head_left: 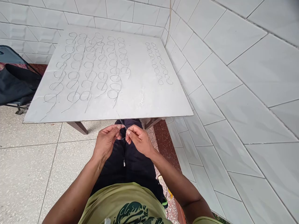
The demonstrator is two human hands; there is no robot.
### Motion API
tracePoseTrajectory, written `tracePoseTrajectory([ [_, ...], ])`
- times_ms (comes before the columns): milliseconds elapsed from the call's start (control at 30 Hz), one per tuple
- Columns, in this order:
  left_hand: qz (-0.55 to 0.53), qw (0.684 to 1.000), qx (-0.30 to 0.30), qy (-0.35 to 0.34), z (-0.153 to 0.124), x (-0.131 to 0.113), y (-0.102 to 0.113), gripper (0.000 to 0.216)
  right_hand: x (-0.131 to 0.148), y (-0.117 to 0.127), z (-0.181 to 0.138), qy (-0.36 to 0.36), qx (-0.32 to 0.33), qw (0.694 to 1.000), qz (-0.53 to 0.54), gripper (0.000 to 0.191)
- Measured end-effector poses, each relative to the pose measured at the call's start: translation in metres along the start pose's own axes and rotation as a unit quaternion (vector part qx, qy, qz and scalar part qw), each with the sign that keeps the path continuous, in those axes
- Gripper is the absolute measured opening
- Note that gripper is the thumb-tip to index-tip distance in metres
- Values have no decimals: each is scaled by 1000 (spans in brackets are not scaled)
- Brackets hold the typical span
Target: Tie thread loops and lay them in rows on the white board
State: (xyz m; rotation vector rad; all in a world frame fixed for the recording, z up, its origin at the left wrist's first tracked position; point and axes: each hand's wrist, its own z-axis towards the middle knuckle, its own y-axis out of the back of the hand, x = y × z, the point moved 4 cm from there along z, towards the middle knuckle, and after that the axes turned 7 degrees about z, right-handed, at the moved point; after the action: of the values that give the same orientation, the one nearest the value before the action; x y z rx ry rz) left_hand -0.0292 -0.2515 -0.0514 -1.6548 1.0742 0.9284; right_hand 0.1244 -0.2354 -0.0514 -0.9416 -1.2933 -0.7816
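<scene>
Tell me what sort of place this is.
Probably a tiled indoor corner, perhaps in a home or small workshop; I can't tell which. Pale tiled walls meet behind a white-topped table bearing rows of wire loops, above a speckled floor.

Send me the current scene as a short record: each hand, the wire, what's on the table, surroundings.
Left hand: pinching the thin wire
Right hand: pinching the same wire, beside the left
Thin wire: one end sticks up toward the table's near edge
Table: larger wire loops in rows at left; smaller wire loops at right
Surroundings: tiled wall at right; dark fabric at far left
</scene>
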Motion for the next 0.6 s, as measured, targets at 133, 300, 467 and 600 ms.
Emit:
tracePoseTrajectory([
  [133,-47,998,29,33,-3,4,-3,20,-5,-1,1,-26,-12,998,61,33],
  [300,-47,998,35,32,-5,7,-4,17,-7,-5,3,-36,-26,994,102,34],
  [467,3,1000,6,20,-5,7,-1,20,-8,-7,3,-40,-11,992,115,33],
  [600,-5,998,53,24,-9,5,-3,18,-3,0,6,-41,31,991,127,33],
])
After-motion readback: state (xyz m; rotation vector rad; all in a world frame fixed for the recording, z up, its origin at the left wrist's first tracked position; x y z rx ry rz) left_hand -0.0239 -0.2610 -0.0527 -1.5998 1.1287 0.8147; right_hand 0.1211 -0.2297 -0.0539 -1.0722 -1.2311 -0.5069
